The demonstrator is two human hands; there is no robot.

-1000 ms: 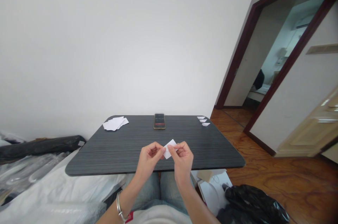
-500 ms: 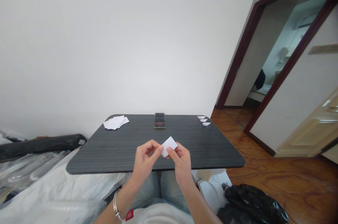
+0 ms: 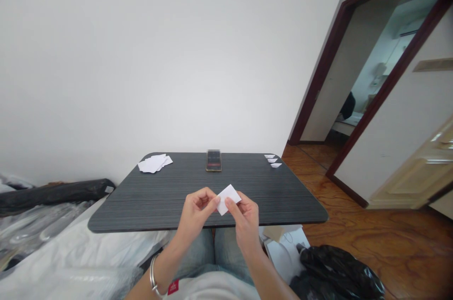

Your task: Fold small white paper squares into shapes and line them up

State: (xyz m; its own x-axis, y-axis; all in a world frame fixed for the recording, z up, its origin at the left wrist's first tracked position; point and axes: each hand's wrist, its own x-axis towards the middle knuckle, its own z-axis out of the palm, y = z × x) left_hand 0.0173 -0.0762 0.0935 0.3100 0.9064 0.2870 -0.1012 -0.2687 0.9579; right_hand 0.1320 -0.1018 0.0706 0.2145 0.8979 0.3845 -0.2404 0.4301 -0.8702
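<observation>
A small white piece of paper [image 3: 229, 192] is held up between my hands, over the near part of the dark table [image 3: 159, 205]. My left hand [image 3: 198, 205] pinches its left corner between thumb and fingers. On the right side, my right hand [image 3: 245, 212] grips it with the thumb pressed on its face and the fingers behind. The fingers hide part of the paper, so I cannot tell how it is folded underneath.
White paper sheets [image 3: 154, 163] lie in a loose pile at the table's back left. A phone [image 3: 213, 160] rests at the back middle. Three small folded papers [image 3: 272, 161] line the back right. Below right, a black plastic bag [image 3: 336, 269] is on the floor.
The paper has tilted a little and shifted slightly right and down. My right hand has moved slightly right with it; my left hand keeps its pinch.
</observation>
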